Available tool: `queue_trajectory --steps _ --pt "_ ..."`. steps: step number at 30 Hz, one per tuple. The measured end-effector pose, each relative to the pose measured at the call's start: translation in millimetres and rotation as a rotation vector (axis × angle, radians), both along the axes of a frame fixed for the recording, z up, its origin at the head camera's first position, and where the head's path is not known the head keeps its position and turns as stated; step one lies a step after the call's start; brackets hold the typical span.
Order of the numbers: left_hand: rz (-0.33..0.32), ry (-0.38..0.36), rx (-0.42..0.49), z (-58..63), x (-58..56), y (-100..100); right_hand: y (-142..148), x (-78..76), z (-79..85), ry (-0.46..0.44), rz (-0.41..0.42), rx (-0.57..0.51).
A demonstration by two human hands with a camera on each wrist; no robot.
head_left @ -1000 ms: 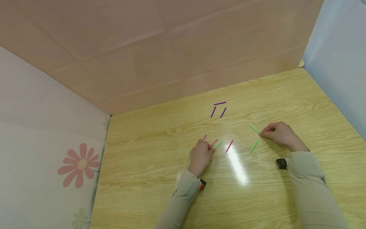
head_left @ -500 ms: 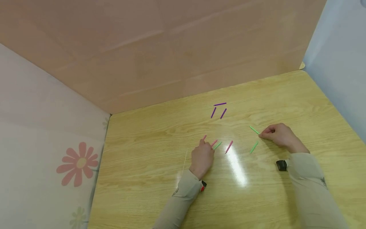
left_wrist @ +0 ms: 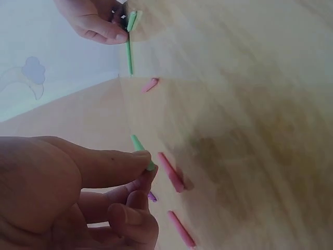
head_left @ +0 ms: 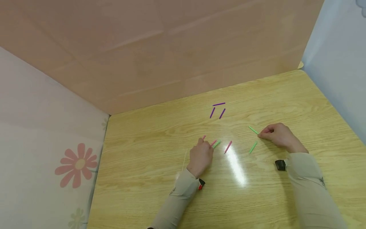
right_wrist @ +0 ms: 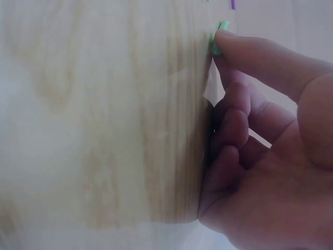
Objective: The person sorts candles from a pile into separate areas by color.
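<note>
In the head view my left hand [head_left: 201, 157] is low over the table, left of centre. Its thumb and index finger pinch a short green stick [left_wrist: 137, 142], plain in the left wrist view. Two pink sticks [head_left: 213, 143] [left_wrist: 170, 173] lie right beside these fingers, partly covered by the hand in the head view. Over on the right, my right hand [head_left: 281, 136] pinches the near end of another green stick [head_left: 253, 129] [right_wrist: 225, 25] between thumb and index finger, its other fingers curled. A third green stick [head_left: 253, 147] lies slanted just below that one.
Between the hands lies a third pink stick [head_left: 227, 147]. Farther back, three purple sticks [head_left: 219, 104] lie as one crosswise above two slanted ones. A thin pale strand [head_left: 185, 159] is left of the left hand. A brown panel [head_left: 183, 47] borders the table's [head_left: 137, 152] back edge.
The green stick in my left hand has shifted and turned slightly, and that hand's fingers have moved a little. My right hand and its green stick keep their place; the head view drifts slightly.
</note>
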State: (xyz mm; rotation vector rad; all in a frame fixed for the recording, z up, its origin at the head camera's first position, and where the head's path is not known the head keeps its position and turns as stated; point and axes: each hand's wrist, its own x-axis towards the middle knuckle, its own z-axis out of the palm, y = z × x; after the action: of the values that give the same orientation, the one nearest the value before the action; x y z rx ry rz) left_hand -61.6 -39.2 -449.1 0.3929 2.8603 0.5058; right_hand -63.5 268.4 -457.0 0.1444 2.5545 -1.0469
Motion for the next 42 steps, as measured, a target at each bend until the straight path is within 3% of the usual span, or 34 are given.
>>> queue_trajectory --steps 6,18,25,31,35,42 --pt "0.014 -0.04 0.06 2.7 -3.9 -1.2 0.0 -1.7 0.3 0.002 0.008 -0.004" --pt "-0.037 -0.027 0.105 9.4 -8.6 10.9 -1.6 -0.8 0.4 0.012 -0.001 0.001" --pt "-0.084 -0.004 0.087 12.3 -11.0 29.9 -2.1 -0.1 0.2 0.005 -0.005 0.0" --pt "-0.084 -0.032 0.088 13.5 -12.3 46.3 -4.1 1.5 0.5 0.002 -0.01 -0.008" --pt "-0.103 -0.013 0.052 14.2 -13.1 54.5 -5.4 2.1 0.6 0.004 -0.009 -0.009" --pt "-0.118 0.002 0.024 9.6 -16.1 62.6 -7.2 2.5 1.0 0.014 -0.005 -0.004"
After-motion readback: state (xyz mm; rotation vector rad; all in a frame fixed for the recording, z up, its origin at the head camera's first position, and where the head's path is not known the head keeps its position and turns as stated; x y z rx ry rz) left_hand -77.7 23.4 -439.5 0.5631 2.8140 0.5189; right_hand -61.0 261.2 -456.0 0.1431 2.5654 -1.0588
